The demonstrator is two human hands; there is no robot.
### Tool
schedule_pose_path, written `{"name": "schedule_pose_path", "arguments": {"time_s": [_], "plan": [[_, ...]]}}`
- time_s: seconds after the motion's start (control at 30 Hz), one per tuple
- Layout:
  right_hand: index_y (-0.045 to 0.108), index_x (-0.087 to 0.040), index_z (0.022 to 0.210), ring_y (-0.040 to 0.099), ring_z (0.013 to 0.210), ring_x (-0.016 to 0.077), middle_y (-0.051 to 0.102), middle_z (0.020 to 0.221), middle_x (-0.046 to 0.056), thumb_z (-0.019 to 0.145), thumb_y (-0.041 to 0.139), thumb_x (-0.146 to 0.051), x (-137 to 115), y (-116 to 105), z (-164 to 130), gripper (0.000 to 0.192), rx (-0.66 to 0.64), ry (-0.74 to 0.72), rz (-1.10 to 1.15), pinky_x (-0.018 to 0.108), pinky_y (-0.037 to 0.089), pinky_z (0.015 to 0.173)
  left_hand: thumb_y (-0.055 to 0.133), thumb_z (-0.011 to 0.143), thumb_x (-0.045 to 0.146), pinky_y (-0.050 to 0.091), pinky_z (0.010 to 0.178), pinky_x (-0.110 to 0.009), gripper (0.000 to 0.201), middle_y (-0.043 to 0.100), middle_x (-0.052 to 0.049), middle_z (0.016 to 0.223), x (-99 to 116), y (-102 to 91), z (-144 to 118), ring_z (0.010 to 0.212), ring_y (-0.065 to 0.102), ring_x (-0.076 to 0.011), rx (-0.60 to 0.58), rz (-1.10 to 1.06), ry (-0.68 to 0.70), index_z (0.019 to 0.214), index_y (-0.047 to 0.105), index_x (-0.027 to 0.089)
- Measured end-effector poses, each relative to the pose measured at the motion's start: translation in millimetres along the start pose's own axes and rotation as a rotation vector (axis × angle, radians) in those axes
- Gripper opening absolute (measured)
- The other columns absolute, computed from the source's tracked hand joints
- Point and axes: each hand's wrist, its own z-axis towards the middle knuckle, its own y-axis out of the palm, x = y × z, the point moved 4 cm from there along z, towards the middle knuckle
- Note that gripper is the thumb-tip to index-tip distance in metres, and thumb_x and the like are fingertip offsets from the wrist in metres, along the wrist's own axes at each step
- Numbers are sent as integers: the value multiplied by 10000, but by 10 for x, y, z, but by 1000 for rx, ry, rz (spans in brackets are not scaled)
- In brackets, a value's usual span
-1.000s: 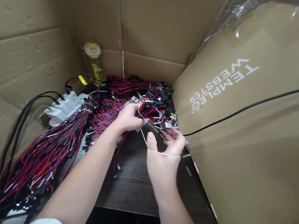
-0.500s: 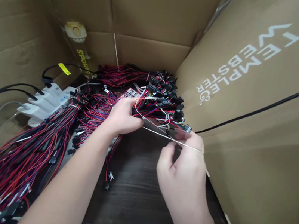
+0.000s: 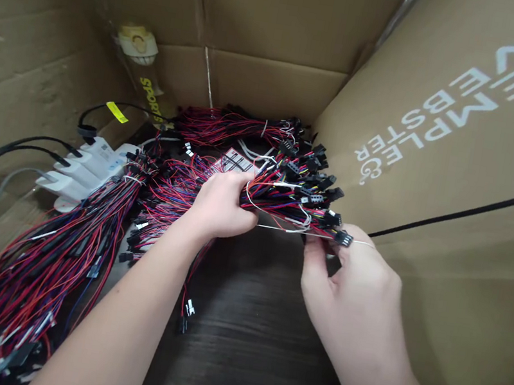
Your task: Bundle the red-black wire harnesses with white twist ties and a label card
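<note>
My left hand [image 3: 228,204] is closed around a bundle of thin red, blue and black wires [image 3: 271,198]. Black plug connectors [image 3: 312,198] fan out from the bundle on the right. A thin white string [image 3: 275,228] runs taut from under my left hand to my right hand [image 3: 354,286], passing over its index finger. The right hand's fingers are closed, with the string in them, beside the lowest connector [image 3: 343,238]; their tips are partly hidden. A loop of string curves over the wires beside my left thumb.
A second tied wire bundle [image 3: 78,242] lies at left, beside a white power strip [image 3: 89,169] with black cables. More wires [image 3: 218,128] lie at the back near a bottle [image 3: 143,64]. Cardboard walls [image 3: 275,13] surround the dark tabletop [image 3: 255,329]. A black cable [image 3: 469,210] crosses at right.
My right hand has moved slightly to the right, and the string lies straighter between the hands. My left hand keeps hold of the wire bundle. The camera view has shifted a little.
</note>
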Motion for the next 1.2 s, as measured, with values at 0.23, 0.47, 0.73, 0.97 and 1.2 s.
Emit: {"name": "schedule_pose_path", "arguments": {"time_s": [0.23, 0.47, 0.73, 0.97, 1.2], "plan": [[658, -156, 1096, 676, 1175, 387, 675, 1236, 207, 1029, 552, -287, -197, 29, -172, 181, 74, -30, -13, 553, 551, 983, 733, 646, 255, 487, 698, -356, 227, 726, -20, 813, 3, 14, 17, 837, 698, -281, 3, 175, -45, 870, 695, 265], [533, -155, 1316, 473, 1430, 432, 339, 1591, 281, 1009, 439, -98, -454, 295, -427, 326, 273, 28, -1, 698, 334, 1132, 710, 676, 283, 463, 683, -347, 229, 722, -13, 797, -12, 12, 20, 833, 705, -280, 38, 163, -101, 904, 709, 296], [495, -93, 1339, 619, 1162, 338, 552, 1300, 220, 942, 445, -65, -674, 655, -551, 401, 178, 28, 51, 536, 410, 959, 708, 654, 287, 475, 693, -310, 268, 725, -12, 775, -61, -82, 18, 767, 675, -234, 104, -122, -180, 913, 770, 253], [489, -129, 1292, 630, 1157, 278, 642, 1200, 164, 929, 420, -42, -621, 893, -354, 379, 171, -187, 377, 429, 417, 947, 646, 534, 123, 406, 568, -237, 164, 618, 11, 663, -110, -240, 34, 607, 524, -122, -177, -629, -43, 695, 629, 149], [544, -170, 1223, 646, 1106, 259, 655, 1182, 115, 869, 409, -47, -550, 988, -138, 399, 57, -237, 534, 407, 439, 918, 648, 528, 148, 452, 590, -239, 193, 637, 7, 660, -75, -359, -16, 620, 557, -125, -281, -850, -46, 721, 636, 145]]}}
